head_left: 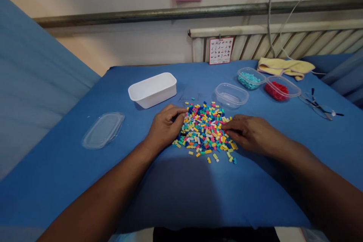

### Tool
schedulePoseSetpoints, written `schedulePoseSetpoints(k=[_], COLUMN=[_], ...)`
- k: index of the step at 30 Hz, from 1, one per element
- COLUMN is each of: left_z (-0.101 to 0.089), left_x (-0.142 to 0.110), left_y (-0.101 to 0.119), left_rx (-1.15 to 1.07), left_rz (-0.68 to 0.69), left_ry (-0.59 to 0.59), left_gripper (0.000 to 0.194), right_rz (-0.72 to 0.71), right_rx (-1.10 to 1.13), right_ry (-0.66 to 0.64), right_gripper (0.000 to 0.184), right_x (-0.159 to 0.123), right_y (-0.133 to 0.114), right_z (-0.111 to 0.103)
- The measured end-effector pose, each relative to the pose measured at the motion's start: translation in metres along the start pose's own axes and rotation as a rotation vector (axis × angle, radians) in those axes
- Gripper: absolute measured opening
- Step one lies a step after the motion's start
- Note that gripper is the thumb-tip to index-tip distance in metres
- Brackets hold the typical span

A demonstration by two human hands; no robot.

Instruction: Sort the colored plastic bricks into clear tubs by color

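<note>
A heap of small, many-coloured toy building bricks (pixel 202 130) lies on the blue cloth between my hands. At the heap's left edge, my left hand (pixel 167 124) has thumb and forefinger brought together; anything between the tips is too small to make out. My right hand (pixel 246 132) reaches into the right side with its fingers pinched among the bricks, and what they grip is hidden. Behind the heap stand a white tub (pixel 153 90) and a clear plastic container (pixel 231 95) with no bricks visible inside.
Further right are one clear container of turquoise bricks (pixel 249 79) and another of red bricks (pixel 276 90). Beyond them lies a yellow cloth (pixel 285 67), with eyeglasses (pixel 320 106) nearby. Clear lids (pixel 103 130) rest at the left. A radiator (pixel 255 45) borders the back.
</note>
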State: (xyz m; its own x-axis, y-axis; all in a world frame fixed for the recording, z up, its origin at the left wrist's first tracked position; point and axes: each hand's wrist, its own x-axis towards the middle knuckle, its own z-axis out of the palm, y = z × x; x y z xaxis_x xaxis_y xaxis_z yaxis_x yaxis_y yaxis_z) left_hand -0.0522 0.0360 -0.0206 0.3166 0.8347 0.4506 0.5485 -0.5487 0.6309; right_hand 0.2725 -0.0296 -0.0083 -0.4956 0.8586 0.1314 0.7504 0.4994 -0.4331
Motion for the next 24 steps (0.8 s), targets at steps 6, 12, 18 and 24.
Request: schedulePoseSetpoints(k=[6, 12, 18, 24], left_z=[0.0002, 0.0003, 0.0004, 0.0009], left_x=[-0.0007, -0.0023, -0.0021, -0.0029], left_y=[0.0032, 0.0042, 0.0061, 0.0072], left_rx=[-0.034, -0.052, -0.052, -0.047], left_rz=[0.009, 0.048, 0.072, 0.086], left_ry=[-0.014, -0.01, -0.013, -0.024], left_gripper=[0.017, 0.018, 0.017, 0.017], right_rz=[0.04, 0.093, 0.011, -0.001], right_rx=[0.013, 0.069, 0.084, 0.131], right_ry=[-0.039, -0.09, -0.031, 0.015], right_gripper=[0.017, 0.008, 0.007, 0.013], right_x=[0.0009, -0.0009, -0.0043, -0.0061], right_y=[-0.003, -0.0046, -0.0061, -0.0063], right_z=[-0.0042, -0.0051, -0.0037, -0.0022])
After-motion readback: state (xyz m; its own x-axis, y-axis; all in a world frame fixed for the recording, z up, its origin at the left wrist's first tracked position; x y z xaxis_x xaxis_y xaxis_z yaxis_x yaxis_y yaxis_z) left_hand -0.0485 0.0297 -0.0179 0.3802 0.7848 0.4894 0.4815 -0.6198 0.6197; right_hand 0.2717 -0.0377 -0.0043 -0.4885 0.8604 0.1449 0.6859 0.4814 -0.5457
